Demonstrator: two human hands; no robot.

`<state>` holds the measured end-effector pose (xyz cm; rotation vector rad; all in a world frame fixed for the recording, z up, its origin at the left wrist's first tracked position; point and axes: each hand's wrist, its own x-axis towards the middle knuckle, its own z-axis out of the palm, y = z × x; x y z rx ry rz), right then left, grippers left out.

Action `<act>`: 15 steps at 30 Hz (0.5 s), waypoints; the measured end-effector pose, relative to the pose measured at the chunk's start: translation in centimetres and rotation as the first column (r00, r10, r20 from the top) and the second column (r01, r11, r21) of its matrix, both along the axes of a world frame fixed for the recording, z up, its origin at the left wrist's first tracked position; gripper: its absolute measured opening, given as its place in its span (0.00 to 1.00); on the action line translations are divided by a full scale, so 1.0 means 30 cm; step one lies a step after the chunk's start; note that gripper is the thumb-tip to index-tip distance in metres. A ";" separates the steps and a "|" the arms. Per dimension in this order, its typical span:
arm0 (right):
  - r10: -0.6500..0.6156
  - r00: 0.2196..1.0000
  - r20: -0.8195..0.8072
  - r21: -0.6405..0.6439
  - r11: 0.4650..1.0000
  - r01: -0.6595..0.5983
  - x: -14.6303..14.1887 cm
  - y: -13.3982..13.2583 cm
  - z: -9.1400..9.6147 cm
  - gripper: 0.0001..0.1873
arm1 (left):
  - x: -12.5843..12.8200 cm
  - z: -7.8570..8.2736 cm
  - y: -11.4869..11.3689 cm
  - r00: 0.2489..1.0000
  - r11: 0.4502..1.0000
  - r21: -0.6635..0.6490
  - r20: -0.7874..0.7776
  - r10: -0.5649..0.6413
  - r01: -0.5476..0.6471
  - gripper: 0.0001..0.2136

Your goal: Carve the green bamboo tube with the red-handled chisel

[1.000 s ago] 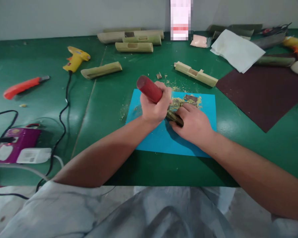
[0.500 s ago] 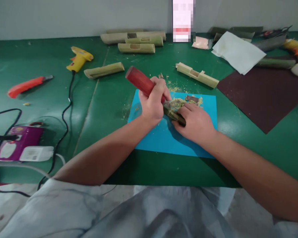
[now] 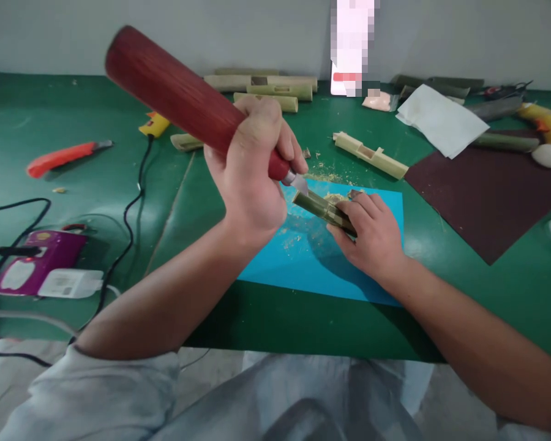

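My left hand (image 3: pixel 252 165) is closed round a carving knife (image 3: pixel 174 92) with a thick red wooden handle and a short metal blade. The handle slants up to the left, and the blade points down just above the near-left end of a green bamboo tube (image 3: pixel 313 203). My right hand (image 3: pixel 374 233) grips that tube, its fingers covering the right end. Beneath the tube lies a blue sheet (image 3: pixel 321 263) scattered with pale bamboo shavings (image 3: pixel 335 199).
Cut bamboo pieces (image 3: pixel 371 156) lie farther back. A red-handled utility knife (image 3: pixel 64 158), a yellow glue gun (image 3: pixel 155 125) with its cord, and a purple power strip (image 3: pixel 50 257) are at left. On the right are a brown sheet (image 3: pixel 482 202) and white paper (image 3: pixel 441 122).
My left hand has risen with the carving knife, moving up and left towards the camera, away from the tube's middle. My right hand still grips the tube, whose left end now shows.
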<state>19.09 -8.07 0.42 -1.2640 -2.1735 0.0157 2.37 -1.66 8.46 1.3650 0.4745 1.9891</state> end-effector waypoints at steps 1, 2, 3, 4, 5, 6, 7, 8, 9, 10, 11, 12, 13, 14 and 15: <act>-0.001 1.000 -0.009 0.005 1.000 0.001 0.000 -0.001 0.000 0.12 | 0.005 0.001 -0.008 1.000 1.000 -0.011 -0.015 -0.020 0.020 0.19; 0.000 1.000 -0.014 0.010 1.000 0.000 0.000 -0.003 0.000 0.13 | 0.009 -0.002 -0.014 1.000 0.999 -0.028 -0.016 -0.016 0.016 0.18; 0.004 1.000 -0.015 0.012 1.000 -0.003 0.001 -0.004 0.001 0.13 | 0.013 -0.009 -0.018 0.999 1.000 -0.025 -0.039 -0.008 0.007 0.18; 0.010 1.000 -0.012 0.009 1.000 -0.010 0.001 -0.006 0.002 0.13 | 0.015 -0.020 -0.021 0.996 1.000 -0.008 -0.087 0.005 -0.006 0.17; 0.016 1.000 -0.004 0.000 1.000 -0.016 0.000 -0.007 0.002 0.12 | 0.016 -0.033 -0.023 0.991 0.999 0.018 -0.121 0.053 -0.052 0.17; 0.020 1.000 0.007 -0.016 1.000 -0.020 -0.001 -0.009 0.002 0.12 | 0.016 -0.048 -0.025 0.970 0.993 0.105 -0.231 0.071 -0.048 0.16; 0.023 1.000 0.017 -0.034 0.999 -0.023 -0.002 -0.010 0.003 0.11 | 0.015 -0.064 -0.027 0.942 0.988 0.142 -0.320 0.103 -0.060 0.16; 0.025 0.999 0.025 -0.052 0.998 -0.023 -0.004 -0.011 0.002 0.11 | 0.013 -0.081 -0.029 0.911 0.983 0.177 -0.395 0.117 -0.049 0.16; 0.024 0.999 0.030 -0.068 0.997 -0.022 -0.006 -0.012 0.002 0.11 | 0.011 -0.098 -0.031 0.873 0.980 0.196 -0.475 0.112 -0.019 0.16; 0.025 0.999 0.031 -0.082 0.996 -0.022 -0.008 -0.013 0.001 0.11 | 0.010 -0.116 -0.032 0.844 0.982 0.190 -0.526 0.104 -0.003 0.16; 0.027 0.999 0.030 -0.093 0.995 -0.024 -0.010 -0.013 -0.001 0.11 | 0.009 -0.132 -0.033 0.822 0.984 0.179 -0.562 0.089 0.015 0.15; 0.030 0.999 0.027 -0.103 0.994 -0.027 -0.012 -0.013 -0.003 0.11 | 0.010 -0.149 -0.034 0.810 0.987 0.158 -0.582 0.073 0.024 0.14; 0.029 0.999 0.026 -0.117 0.993 -0.026 -0.014 -0.013 -0.005 0.11 | 0.012 -0.165 -0.032 0.810 0.990 0.139 -0.584 0.061 0.025 0.14; 0.026 0.999 0.027 -0.132 0.991 -0.022 -0.016 -0.012 -0.007 0.11 | 0.015 -0.181 -0.030 0.815 0.992 0.122 -0.577 0.052 0.024 0.13; 0.019 0.999 0.030 -0.151 0.989 -0.015 -0.019 -0.012 -0.009 0.12 | 0.020 -0.196 -0.026 0.823 0.994 0.108 -0.567 0.043 0.023 0.13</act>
